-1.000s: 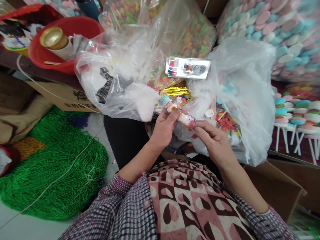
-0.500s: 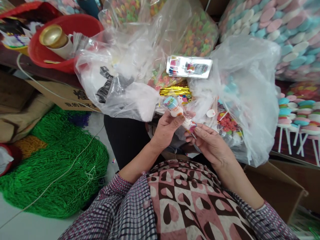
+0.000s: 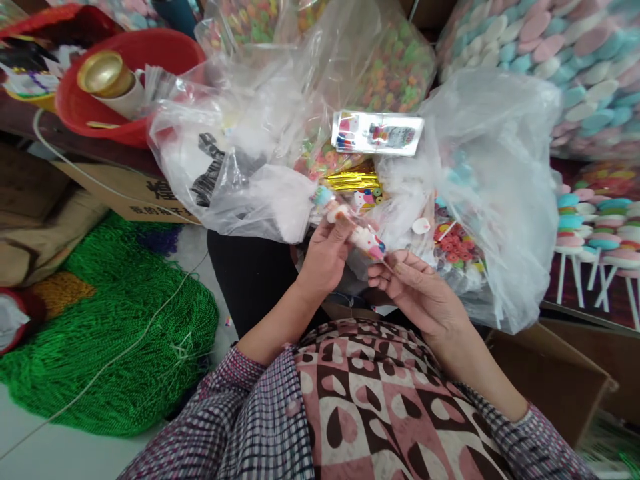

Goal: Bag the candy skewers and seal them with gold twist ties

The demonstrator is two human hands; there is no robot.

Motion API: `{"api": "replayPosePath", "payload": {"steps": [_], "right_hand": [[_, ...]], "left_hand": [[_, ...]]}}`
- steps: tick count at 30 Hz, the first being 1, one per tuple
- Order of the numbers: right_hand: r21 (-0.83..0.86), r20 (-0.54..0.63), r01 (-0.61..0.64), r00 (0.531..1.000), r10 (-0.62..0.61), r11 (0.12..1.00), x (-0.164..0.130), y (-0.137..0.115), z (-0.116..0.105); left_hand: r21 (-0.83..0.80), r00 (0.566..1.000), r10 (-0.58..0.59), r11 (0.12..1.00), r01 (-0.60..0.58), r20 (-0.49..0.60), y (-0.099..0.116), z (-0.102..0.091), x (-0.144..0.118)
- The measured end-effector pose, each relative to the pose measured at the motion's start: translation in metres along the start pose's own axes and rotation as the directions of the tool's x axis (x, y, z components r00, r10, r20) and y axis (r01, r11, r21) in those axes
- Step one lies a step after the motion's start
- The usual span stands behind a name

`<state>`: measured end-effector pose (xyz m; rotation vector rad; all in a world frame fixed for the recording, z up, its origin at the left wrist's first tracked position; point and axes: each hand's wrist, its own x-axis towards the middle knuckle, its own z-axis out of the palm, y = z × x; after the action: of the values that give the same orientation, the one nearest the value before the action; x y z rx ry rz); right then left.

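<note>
The left hand (image 3: 325, 257) pinches a small candy toy (image 3: 350, 227); the right hand (image 3: 420, 290), just beside it, grips its thin stick (image 3: 386, 265). Keep both grips firm, turning slowly.

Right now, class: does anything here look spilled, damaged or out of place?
Nothing stands out as spilled or damaged. The left hand and right hand hold a small wrapped sweet stick over crowded clear bags; a loose white cord trails across the green netting.
</note>
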<state>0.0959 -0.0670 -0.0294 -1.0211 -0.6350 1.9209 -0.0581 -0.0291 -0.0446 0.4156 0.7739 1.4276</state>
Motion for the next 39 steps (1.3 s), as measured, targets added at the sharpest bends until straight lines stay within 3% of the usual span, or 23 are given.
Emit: {"api": "replayPosePath", "payload": {"steps": [3, 5, 8, 11, 14, 17, 20, 24, 26, 29, 31, 35, 39], "right_hand": [[-0.15, -0.078, 0.074, 0.993, -0.086, 0.986, -0.007, -0.011, 0.002], [-0.271, -0.081, 0.07, 0.992, -0.096, 0.96, -0.01, -0.014, 0.002], [-0.354, -0.046, 0.038, 0.997, -0.058, 0.934, -0.012, -0.011, 0.0], [-0.353, -0.109, 0.12, 0.98, -0.168, 0.928, -0.01, -0.005, -0.001], [-0.411, -0.136, 0.196, 0.952, -0.273, 0.89, -0.01, -0.002, -0.001], [-0.52, -0.105, 0.216, 0.944, -0.313, 0.826, -0.011, -0.001, -0.001], [-0.619, -0.08, 0.231, 0.932, -0.353, 0.751, -0.011, 0.002, -0.005], [-0.774, -0.08, 0.262, 0.863, -0.499, 0.577, -0.009, 0.006, -0.012], [-0.769, -0.073, 0.262, 0.87, -0.487, 0.583, -0.008, 0.007, -0.013], [-0.617, -0.048, 0.253, 0.933, -0.357, 0.745, -0.008, 0.007, -0.009], [-0.523, -0.02, 0.238, 0.957, -0.291, 0.818, -0.007, 0.007, -0.006], [-0.486, -0.047, 0.253, 0.948, -0.314, 0.836, -0.005, 0.009, 0.0], [-0.515, -0.055, 0.288, 0.929, -0.367, 0.808, -0.005, 0.011, 0.003]], "left_hand": [[-0.063, 0.997, -0.013, 0.998, 0.008, -0.08, 0.008, 0.001, 0.004], [-0.058, 0.998, -0.016, 0.998, 0.012, -0.069, 0.011, 0.005, 0.005], [-0.005, 1.0, -0.01, 1.0, 0.01, -0.003, 0.012, 0.012, 0.004], [0.097, 0.995, -0.04, 0.995, 0.031, 0.094, 0.007, 0.014, -0.001], [0.326, 0.969, -0.111, 0.945, 0.034, 0.22, -0.001, 0.012, -0.008], [0.607, 0.973, -0.083, 0.792, -0.065, 0.213, -0.007, 0.01, -0.014], [0.804, 0.972, 0.01, 0.56, -0.199, 0.234, -0.007, 0.009, -0.015], [0.9, 0.932, 0.113, 0.241, -0.362, 0.344, -0.002, 0.012, -0.013], [0.902, 0.917, 0.115, 0.17, -0.396, 0.381, 0.0, 0.014, -0.013], [0.897, 0.918, 0.053, 0.199, -0.395, 0.393, 0.0, 0.016, -0.013], [0.885, 0.929, 0.011, 0.301, -0.355, 0.369, -0.001, 0.016, -0.014], [0.786, 0.96, -0.009, 0.576, -0.223, 0.278, -0.003, 0.013, -0.016], [0.733, 0.972, -0.034, 0.663, -0.151, 0.231, -0.005, 0.01, -0.014]]}}
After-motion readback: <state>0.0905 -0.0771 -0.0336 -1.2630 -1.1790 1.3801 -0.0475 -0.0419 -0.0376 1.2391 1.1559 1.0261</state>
